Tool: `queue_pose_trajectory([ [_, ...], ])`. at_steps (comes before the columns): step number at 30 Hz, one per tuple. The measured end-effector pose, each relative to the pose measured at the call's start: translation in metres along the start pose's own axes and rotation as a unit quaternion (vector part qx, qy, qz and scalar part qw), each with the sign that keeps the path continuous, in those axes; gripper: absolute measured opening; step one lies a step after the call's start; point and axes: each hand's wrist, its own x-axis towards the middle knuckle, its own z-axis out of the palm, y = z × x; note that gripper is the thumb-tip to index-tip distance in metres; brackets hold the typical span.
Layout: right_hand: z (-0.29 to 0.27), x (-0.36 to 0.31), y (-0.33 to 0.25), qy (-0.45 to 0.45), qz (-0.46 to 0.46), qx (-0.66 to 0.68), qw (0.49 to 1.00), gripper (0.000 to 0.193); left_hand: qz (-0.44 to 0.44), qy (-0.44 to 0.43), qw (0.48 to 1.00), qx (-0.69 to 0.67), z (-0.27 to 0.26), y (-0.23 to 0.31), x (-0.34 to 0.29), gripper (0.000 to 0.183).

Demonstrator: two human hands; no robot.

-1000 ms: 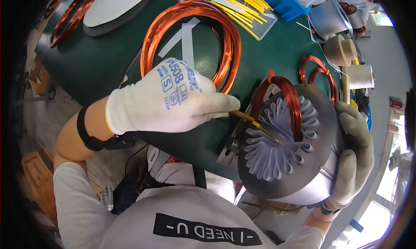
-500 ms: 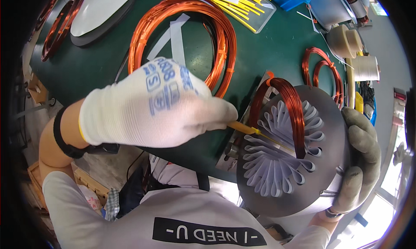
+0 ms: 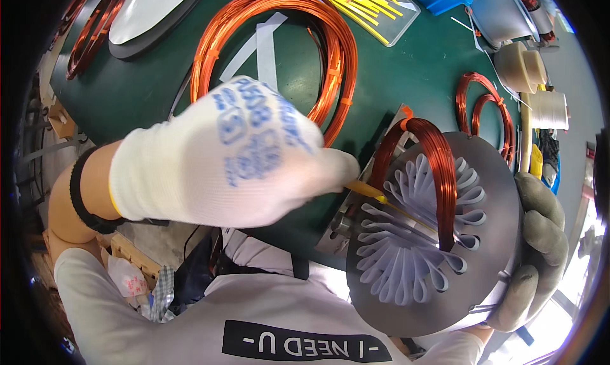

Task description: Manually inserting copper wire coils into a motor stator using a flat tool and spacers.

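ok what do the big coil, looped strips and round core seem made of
Big coil: probably enamelled copper wire, judging by glossy orange strands. Looped strips: paper or thin plastic film, matte and pale, bent into loops. Round core: likely metal, smooth grey with dull sheen.

Likely a workshop: copper-coloured wire coils [image 3: 443, 174]

A dark green bench [image 3: 400, 79] spans a workroom, its edges bowed by the wide lens, as strong light glares through windows [image 3: 581, 263] at right, washing out the view beyond. A plain grey surface [image 3: 575, 92] (wall or floor, the angle does not say) runs past the bench's right side. At left, a brown box [image 3: 61, 122] and a wooden crate-like piece [image 3: 136, 252] sit below bench level, near a pale grey floor [image 3: 171, 239].
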Motion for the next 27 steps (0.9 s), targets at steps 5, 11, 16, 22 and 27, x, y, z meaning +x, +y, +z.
queue_pose_trajectory([
  [5,0.024,0.005,-0.017,0.050,0.032,0.018,0.998,0.042,-0.009,0.040,0.998,0.051,-0.005,0.028,0.000,0.024],
  [11,0.013,0.014,-0.030,0.042,0.092,-0.087,0.991,0.040,-0.076,0.108,0.991,-0.019,0.007,0.022,-0.019,0.019],
  [16,0.007,0.004,-0.062,0.037,-0.073,-0.542,0.837,0.039,-0.187,0.461,0.864,-0.080,0.005,0.059,-0.048,0.018],
  [22,0.024,-0.041,-0.107,-0.132,-0.016,-0.346,0.929,0.025,0.102,0.223,0.967,0.065,-0.001,0.138,-0.029,0.039],
  [27,-0.022,-0.130,-0.034,0.364,0.069,-0.395,0.841,0.023,-0.013,0.517,0.855,-0.020,0.055,0.104,-0.016,0.063],
])
